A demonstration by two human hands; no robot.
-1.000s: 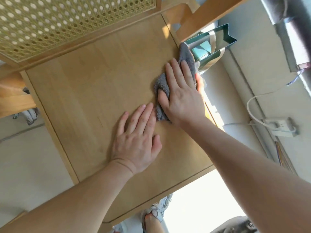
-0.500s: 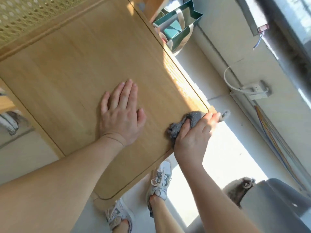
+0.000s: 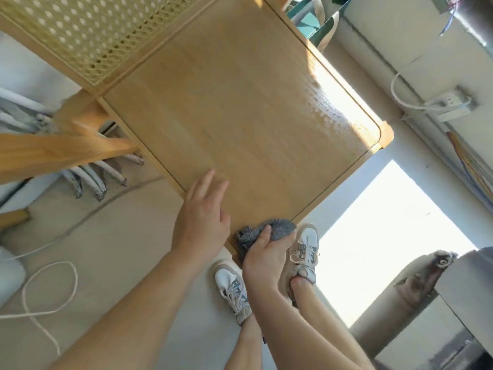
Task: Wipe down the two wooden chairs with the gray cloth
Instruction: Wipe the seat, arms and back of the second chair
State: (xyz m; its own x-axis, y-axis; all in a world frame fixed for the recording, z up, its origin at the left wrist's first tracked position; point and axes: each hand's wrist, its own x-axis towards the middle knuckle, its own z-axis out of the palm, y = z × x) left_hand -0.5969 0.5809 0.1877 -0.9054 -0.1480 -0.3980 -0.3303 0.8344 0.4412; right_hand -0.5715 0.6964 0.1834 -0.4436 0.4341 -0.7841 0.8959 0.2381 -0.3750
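The right hand (image 3: 262,259), low and centre in the frame, is closed around the bunched gray cloth (image 3: 266,232), thumb over the top of the wad, pressing it against the near corner of the wooden chair seat (image 3: 240,108). The cloth sits right on that corner, partly over the front edge, so nearly the whole seat lies up and away from this hand, toward the upper middle of the frame. The seat's two near edges run off from the cloth, one up-left past the other hand, one up-right toward the sunlit rounded corner (image 3: 384,134). The left hand (image 3: 204,217) lies just left of the cloth, fingers open and spread, flat on the seat's left edge, gripping nothing; it looks to be steadying the chair. The right hand is the one on the cloth, so any coming stroke likely falls to it. The woven cane backrest (image 3: 101,30) fills the upper left. A second chair is not clearly identifiable here.
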